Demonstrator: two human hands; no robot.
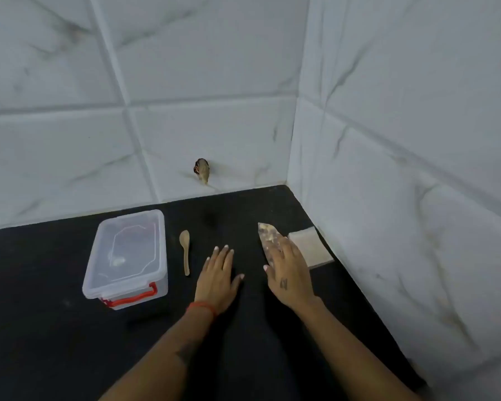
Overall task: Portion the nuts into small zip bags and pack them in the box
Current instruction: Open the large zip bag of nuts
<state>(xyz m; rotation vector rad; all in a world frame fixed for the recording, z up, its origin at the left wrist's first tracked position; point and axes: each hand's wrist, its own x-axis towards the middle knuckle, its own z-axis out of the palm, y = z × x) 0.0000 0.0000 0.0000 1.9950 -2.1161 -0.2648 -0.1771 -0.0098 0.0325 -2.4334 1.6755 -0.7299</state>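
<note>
Two forearms enter from 6 o'clock over a matte black countertop (55,328). Left hand (218,280) lies flat, palm down, fingers straight and close together, holding nothing; red band (202,307) on its wrist. Right hand (289,273), at 3 o'clock of the left and just apart from it, rests palm down with straight fingers on the near part of the nut bag (268,237); small dark mark on the back of the hand.

Nut bag: clear soft plastic, lying flat, tapering to a point at 12 o'clock, filled with pale tan and brown pieces. Whether it is sealed: cannot tell.

Touching the bag at its 3 o'clock: a flat, square, beige stack (310,247), probably the small zip bags, blurred.

Wooden spoon (185,250) at 10 o'clock of the left hand, light wood, oval bowl at 12, handle toward 6.

Box (128,259) at 9 o'clock of the spoon, well apart from the bag: clear rigid plastic, rounded rectangle, lid on, red latch on the near end.

Far side: white marble-look tiled walls meeting at a corner, with a small brown object (201,170) on the back wall, too blurred to identify.
</note>
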